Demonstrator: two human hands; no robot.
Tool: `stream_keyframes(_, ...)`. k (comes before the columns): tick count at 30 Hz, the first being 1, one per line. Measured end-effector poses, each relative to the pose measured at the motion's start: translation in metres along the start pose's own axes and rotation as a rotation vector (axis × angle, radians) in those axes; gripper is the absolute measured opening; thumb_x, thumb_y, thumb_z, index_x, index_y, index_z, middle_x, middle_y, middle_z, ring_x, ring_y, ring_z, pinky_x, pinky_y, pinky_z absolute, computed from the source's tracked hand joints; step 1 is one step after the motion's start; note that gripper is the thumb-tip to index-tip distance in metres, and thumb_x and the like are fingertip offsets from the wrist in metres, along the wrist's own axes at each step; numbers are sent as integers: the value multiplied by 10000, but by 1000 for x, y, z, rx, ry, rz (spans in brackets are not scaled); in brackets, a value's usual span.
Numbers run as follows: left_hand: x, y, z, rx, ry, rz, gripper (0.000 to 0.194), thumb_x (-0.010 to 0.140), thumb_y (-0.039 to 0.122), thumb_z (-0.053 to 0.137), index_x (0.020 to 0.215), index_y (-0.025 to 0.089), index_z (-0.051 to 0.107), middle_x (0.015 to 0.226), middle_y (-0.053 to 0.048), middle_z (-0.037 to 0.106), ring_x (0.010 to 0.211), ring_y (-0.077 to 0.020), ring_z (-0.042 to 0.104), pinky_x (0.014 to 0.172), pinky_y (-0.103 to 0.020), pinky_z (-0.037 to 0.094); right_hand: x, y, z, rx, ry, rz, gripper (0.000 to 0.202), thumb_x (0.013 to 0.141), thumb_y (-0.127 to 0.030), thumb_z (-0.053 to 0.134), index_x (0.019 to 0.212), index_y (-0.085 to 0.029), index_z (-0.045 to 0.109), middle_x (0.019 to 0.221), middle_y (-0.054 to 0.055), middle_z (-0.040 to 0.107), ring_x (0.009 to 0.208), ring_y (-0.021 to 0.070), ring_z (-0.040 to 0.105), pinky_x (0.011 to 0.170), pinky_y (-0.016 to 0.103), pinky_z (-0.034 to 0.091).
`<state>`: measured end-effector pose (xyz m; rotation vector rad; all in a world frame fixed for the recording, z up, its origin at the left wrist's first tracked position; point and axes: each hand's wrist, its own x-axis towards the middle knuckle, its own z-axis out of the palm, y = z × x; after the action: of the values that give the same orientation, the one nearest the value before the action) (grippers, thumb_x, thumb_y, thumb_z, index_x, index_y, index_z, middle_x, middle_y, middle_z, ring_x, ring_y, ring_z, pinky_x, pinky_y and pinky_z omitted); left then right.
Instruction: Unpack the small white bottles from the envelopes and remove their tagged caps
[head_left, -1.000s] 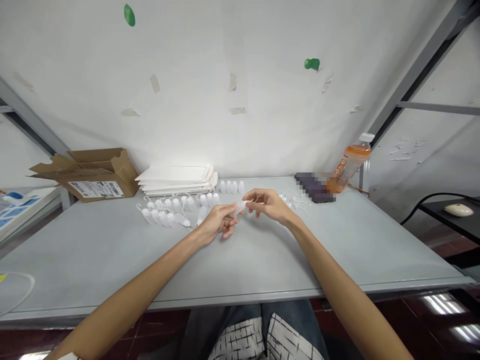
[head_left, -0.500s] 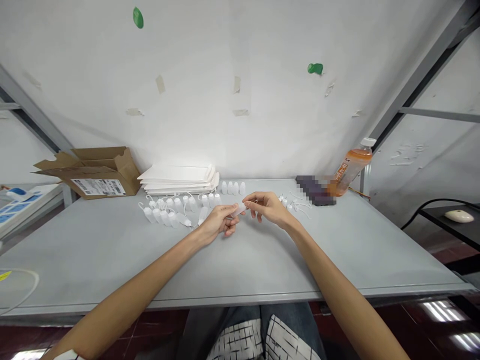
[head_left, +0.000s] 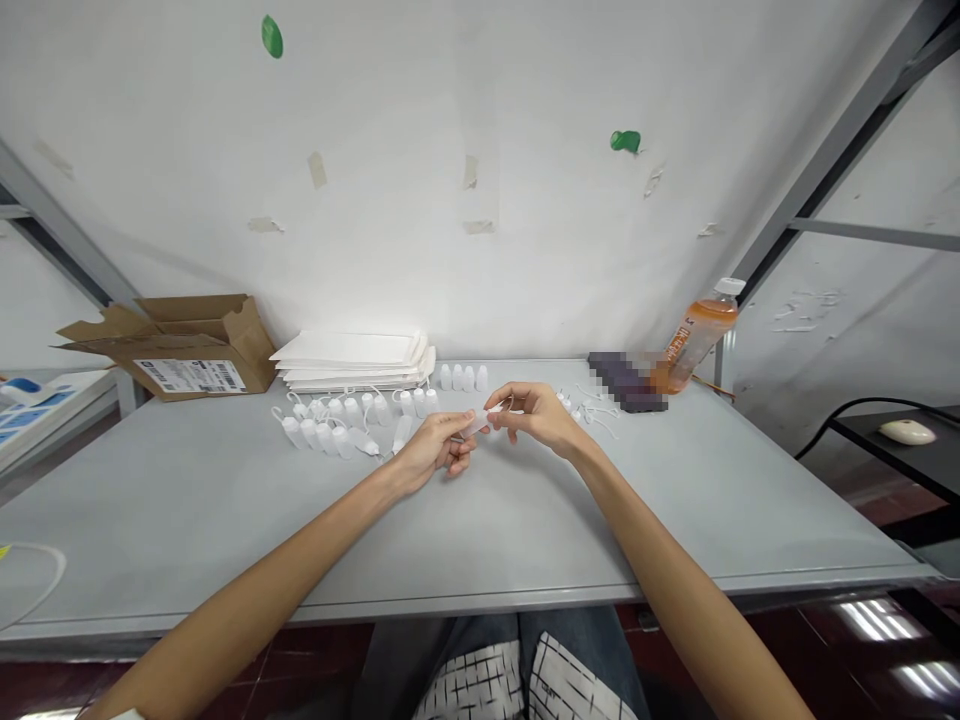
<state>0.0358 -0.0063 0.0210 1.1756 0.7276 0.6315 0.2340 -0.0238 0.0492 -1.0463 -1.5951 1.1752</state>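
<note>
My left hand point(head_left: 436, 446) is closed around a small translucent white plastic bottle point(head_left: 474, 425), tilted with its top toward the right. At that top end, the fingers of my right hand point(head_left: 541, 416) pinch a small white cap with a thin strap point(head_left: 509, 404), mostly hidden by the fingers. Left of my hands stand several capped white bottles point(head_left: 324, 437) with looped straps, a few of them lying down. Behind my hands is a short row of bottles without caps point(head_left: 469, 378). Loose white caps with thin tails point(head_left: 596, 411) lie to the right.
A stack of white envelopes point(head_left: 349, 355) lies against the wall, beside an open cardboard box point(head_left: 191, 350). At the back right a bottle of orange drink point(head_left: 701, 335) leans near a dark, partly pixelated object point(head_left: 622, 382). The grey table's front edge point(head_left: 480, 603) runs before my lap.
My right fingers have shifted slightly at the top of the bottle. The left hand keeps its hold, and the whole view has moved a little.
</note>
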Motion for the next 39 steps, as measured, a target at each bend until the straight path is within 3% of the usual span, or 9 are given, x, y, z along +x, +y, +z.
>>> stream_keyframes(6, -2, 2, 3, 8, 12, -2, 364, 877, 487, 568, 890, 124, 582, 576, 53, 430, 376, -71, 422, 414, -219, 302, 1, 2, 1, 37, -8, -29, 304, 677, -389, 774, 824, -143, 670, 694, 46, 659, 650, 161, 606, 493, 265, 495)
stream_keyframes(21, -4, 5, 4, -30, -97, -19, 378, 908, 484, 499, 948, 127, 615, 542, 50, 431, 370, -92, 454, 425, -225, 334, -2, -6, 0, 102, 5, -31, 233, 685, -303, 753, 851, -165, 665, 718, 0, 639, 531, 106, 564, 560, 299, 502)
stream_keyframes(26, -3, 3, 8, 88, 29, 65, 352, 866, 493, 564, 919, 146, 586, 709, 1, 532, 472, -99, 538, 384, -199, 337, -1, -3, 4, 54, 37, -30, 261, 686, -337, 750, 857, -159, 665, 755, 18, 625, 592, 126, 587, 536, 291, 521)
stream_keyframes(33, 0, -4, 11, 358, 199, 199, 479, 811, 495, 657, 1152, 182, 536, 744, 13, 564, 449, -90, 556, 366, -182, 361, 2, 3, 7, 13, 54, -32, 284, 703, -382, 735, 864, -155, 677, 793, 39, 617, 629, 134, 581, 502, 283, 532)
stream_keyframes(39, -2, 1, 10, 251, 91, 147, 402, 853, 523, 596, 1034, 165, 574, 750, -5, 576, 471, -128, 619, 357, -184, 349, 4, 8, 7, 51, 91, -62, 298, 703, -379, 749, 878, -153, 665, 807, 34, 606, 600, 123, 579, 472, 271, 527)
